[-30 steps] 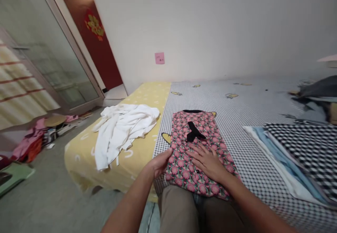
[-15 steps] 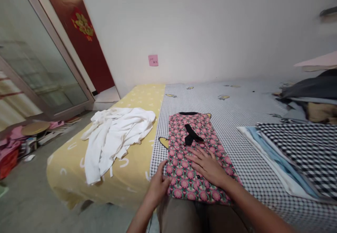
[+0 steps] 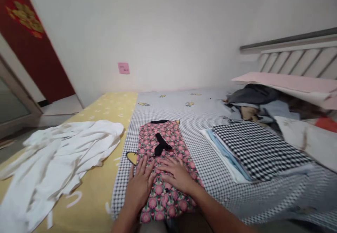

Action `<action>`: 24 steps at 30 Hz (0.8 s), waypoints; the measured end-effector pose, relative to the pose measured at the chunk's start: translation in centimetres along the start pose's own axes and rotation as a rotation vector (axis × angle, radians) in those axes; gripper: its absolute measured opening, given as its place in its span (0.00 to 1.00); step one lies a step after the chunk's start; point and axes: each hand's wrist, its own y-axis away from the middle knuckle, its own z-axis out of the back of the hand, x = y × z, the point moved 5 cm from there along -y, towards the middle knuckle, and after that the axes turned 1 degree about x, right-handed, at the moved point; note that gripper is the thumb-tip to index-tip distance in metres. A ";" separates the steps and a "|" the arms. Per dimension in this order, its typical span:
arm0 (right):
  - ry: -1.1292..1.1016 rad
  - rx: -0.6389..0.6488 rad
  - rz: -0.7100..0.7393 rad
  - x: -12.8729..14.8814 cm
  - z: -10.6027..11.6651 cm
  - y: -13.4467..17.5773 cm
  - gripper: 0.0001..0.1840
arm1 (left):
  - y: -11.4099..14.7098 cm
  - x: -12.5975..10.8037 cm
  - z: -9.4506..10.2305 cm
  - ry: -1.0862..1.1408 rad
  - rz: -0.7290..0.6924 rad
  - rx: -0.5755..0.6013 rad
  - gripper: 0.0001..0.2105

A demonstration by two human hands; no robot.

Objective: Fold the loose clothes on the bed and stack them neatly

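Note:
A folded shirt (image 3: pixel 158 201) with a pink floral print lies flat on the checked bedsheet in front of me. Its black collar edge (image 3: pixel 159 121) points away, and a black fabric bow (image 3: pixel 162 144) rests on its upper half. My left hand (image 3: pixel 140 181) is spread on the shirt's left edge, fingers pointing forward. On the middle of the shirt, just below the bow, my right hand (image 3: pixel 177 174) lies flat with fingers apart. Neither hand grips anything.
A crumpled white garment (image 3: pixel 71 155) lies on the yellow sheet (image 3: pixel 89 194) to the left. At right sits a stack of folded clothes topped by black-and-white checked cloth (image 3: pixel 258 148). Behind it are heaped dark clothes (image 3: pixel 252 96) under a pink board (image 3: pixel 295 82), near a headboard (image 3: pixel 302 59).
My left hand has moved from the shirt's lower left edge up onto its surface, now lying flat. My right hand stays on the shirt. The view has turned to the right.

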 end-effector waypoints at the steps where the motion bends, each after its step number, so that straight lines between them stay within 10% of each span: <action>1: -0.108 -0.024 -0.013 -0.1 0.7 -0.1 0.18 | -0.2 0.6 -0.8 -0.022 0.020 -0.013 0.24; 5: -0.462 -0.234 -0.032 -0.3 4.8 0.7 0.18 | -0.2 1.5 -1.7 -0.095 0.015 -0.036 0.24; 8: -0.276 -0.397 -0.075 -1.5 7.0 2.6 0.20 | -0.1 1.1 -1.1 -0.120 0.027 -0.040 0.24; 15: 0.281 -0.144 -0.178 -6.0 3.3 3.9 0.24 | 0.2 0.6 -0.5 -0.142 0.085 -0.143 0.24; 24: 0.067 -0.263 -0.185 -7.2 3.4 4.0 0.30 | -0.9 -2.7 4.1 0.081 0.062 -0.342 0.16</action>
